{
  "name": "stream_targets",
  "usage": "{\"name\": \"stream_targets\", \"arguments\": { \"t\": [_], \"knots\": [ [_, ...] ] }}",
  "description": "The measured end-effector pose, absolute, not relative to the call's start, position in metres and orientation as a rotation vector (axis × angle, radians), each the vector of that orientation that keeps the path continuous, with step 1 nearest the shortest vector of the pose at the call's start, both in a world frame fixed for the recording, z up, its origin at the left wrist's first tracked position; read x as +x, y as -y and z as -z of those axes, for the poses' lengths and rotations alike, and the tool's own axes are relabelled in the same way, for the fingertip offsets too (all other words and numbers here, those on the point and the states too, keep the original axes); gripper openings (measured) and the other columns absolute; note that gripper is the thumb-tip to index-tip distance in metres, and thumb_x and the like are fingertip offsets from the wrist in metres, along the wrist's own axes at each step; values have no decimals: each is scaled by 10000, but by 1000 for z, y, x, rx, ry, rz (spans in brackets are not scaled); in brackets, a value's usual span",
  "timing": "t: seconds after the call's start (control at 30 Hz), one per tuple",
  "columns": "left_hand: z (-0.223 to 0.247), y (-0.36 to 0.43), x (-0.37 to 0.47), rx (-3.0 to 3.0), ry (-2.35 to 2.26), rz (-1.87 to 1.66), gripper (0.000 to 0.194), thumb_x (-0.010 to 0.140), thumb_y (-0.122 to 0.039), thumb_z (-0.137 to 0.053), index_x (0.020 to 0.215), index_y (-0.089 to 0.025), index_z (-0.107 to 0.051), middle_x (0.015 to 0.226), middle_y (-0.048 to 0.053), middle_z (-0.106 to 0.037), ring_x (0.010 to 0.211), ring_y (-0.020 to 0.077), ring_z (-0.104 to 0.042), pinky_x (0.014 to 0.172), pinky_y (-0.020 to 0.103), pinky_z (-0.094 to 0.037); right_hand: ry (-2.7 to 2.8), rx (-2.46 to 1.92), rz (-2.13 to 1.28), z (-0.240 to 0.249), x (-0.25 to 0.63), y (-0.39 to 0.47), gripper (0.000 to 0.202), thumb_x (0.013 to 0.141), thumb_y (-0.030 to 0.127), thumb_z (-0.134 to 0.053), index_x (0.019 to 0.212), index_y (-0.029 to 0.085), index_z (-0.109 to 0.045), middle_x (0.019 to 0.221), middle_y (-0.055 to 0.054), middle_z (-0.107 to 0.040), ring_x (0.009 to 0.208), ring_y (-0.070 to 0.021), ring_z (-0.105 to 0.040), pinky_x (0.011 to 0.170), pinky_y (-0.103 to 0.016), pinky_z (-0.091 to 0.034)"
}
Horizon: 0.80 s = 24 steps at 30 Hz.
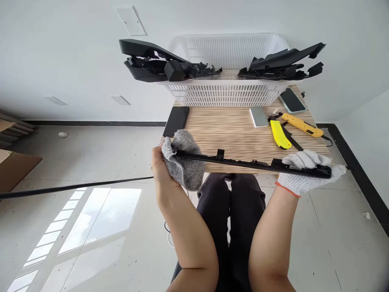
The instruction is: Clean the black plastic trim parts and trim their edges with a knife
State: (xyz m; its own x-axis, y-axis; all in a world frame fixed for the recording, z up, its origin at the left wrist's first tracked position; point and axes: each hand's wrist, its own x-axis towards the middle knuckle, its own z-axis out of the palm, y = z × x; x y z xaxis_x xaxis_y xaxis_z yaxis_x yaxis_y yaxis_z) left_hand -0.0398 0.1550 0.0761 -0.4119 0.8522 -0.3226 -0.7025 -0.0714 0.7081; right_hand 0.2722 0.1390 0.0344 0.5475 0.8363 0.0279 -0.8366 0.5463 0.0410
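A long thin black plastic trim strip (237, 161) lies across in front of me, above the near edge of the table, and runs out past the left side of the view. My left hand (161, 168), bare, is closed on a grey cloth (191, 170) folded around the strip; most of its fingers are hidden. In a white knit glove with an orange cuff, my right hand (299, 172) grips the strip's wider right end from below, with gloved fingers curled over it. Small clips stand up along the strip's upper edge.
On the wooden table (219, 125) are a white mesh basket (225, 94) with black plastic parts (152, 63) laid across it, a black flat device (176, 121), a small grey-green box (259, 117), a phone (292, 100), a yellow-black tool (280, 134) and a yellow corded tool (304, 125).
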Motion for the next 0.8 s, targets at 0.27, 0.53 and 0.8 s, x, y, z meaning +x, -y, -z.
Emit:
{"name": "stream_targets", "arguments": {
  "t": [0.27, 0.53, 0.8],
  "knots": [
    [-60, -160, -54, 205, -1134, -1678, 188, 748, -375, -704, 849, -216, -689, 845, -15, -721, 801, 138, -684, 827, 263, -579, 62, -123, -989, -37, 268, -133, 608, 890, 722, -380, 871, 168, -630, 787, 5, -679, 436, -36, -471, 408, -189, -450],
    [-54, -168, -52, 214, -1066, -1776, 226, 858, -395, -617, 915, -192, -697, 954, 52, -750, 1067, 216, -678, 976, 337, -567, 63, -262, -910, -41, 265, -136, 604, 940, 680, -322, 824, 184, -648, 786, -5, -693, 418, -44, -422, 373, -181, -401],
    [-58, -169, -42, 469, -921, -2013, 336, 898, -515, -616, 1020, -216, -708, 1303, 58, -674, 1348, 208, -551, 1119, 317, -487, -9, -596, -640, -48, 248, -146, 485, 773, 666, -656, 695, 221, -478, 626, 94, -439, 441, -49, -426, 373, -196, -436]
  ]
}}
